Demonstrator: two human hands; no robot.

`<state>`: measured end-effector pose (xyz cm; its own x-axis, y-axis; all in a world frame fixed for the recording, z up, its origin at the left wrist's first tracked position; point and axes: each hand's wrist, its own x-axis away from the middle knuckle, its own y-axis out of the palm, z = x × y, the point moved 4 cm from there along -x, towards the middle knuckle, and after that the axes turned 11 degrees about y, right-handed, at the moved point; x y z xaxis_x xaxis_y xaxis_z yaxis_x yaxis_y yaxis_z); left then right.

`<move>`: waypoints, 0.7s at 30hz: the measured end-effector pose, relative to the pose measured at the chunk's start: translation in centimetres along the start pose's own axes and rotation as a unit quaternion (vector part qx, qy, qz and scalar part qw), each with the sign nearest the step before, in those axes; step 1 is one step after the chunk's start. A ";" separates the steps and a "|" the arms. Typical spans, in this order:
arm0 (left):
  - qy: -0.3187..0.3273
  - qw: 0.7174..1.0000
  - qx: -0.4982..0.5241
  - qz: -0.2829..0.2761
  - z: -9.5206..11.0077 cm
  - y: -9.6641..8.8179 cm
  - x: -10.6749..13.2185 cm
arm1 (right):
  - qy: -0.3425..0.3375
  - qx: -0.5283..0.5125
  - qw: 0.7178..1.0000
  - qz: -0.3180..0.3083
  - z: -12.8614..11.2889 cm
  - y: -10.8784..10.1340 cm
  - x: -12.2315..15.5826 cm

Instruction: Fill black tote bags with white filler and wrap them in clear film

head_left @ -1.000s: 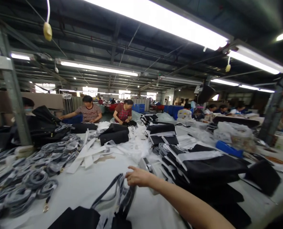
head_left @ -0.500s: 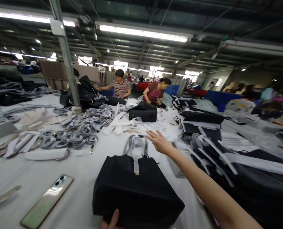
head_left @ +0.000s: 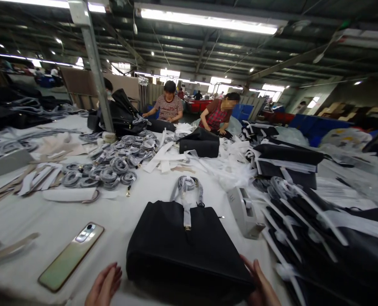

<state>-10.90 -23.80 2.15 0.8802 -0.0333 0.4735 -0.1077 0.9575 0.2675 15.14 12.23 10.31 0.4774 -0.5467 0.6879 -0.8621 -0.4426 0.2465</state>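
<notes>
A black handbag (head_left: 185, 246) lies flat on the white table (head_left: 128, 208) right in front of me, its wrapped handle (head_left: 187, 187) pointing away. My left hand (head_left: 104, 287) is at the bottom edge, fingers apart, just left of the bag and not touching it. My right hand (head_left: 262, 287) rests against the bag's near right corner, fingers extended, holding nothing.
A phone (head_left: 71, 256) lies left of the bag. A tape dispenser (head_left: 244, 210) stands to its right, beside a stack of black bags with white strips (head_left: 319, 229). Coiled wrapped straps (head_left: 115, 168) cover the middle left. Two people (head_left: 191, 110) work at the table's far end, near a steel post (head_left: 95, 68).
My right arm has pulled back from its reach over the table to the bag's near right corner. My left hand has come off the bag's near edge. The view has tilted down.
</notes>
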 end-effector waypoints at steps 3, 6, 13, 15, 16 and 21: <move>-0.066 0.997 0.034 -0.015 1.7 1.8 -0.6 | 0.003 -0.010 1.000 -0.014 -0.1 1.8 1.0; -0.151 0.986 0.049 -0.054 1.5 3.4 -0.2 | 0.005 0.019 1.000 -0.003 -0.8 2.5 1.4; -0.184 0.980 0.074 -0.032 -0.2 3.1 1.0 | -0.050 0.062 0.997 0.020 -0.8 2.5 0.9; -0.199 0.977 0.063 -0.042 0.3 3.3 1.2 | -0.054 0.065 0.996 0.016 -0.9 2.7 0.9; -0.213 0.974 0.055 -0.049 0.6 3.6 1.3 | -0.052 0.068 0.996 0.012 -1.1 2.8 0.8; -0.221 0.968 0.047 -0.105 2.6 6.6 0.9 | -0.049 0.144 0.988 -0.025 -2.7 2.4 0.5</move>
<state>-12.01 -18.29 6.56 0.6055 -0.3645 0.7075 -0.0075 0.8863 0.4630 12.82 12.82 13.11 0.5451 -0.5786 0.6066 -0.7592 -0.6477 0.0644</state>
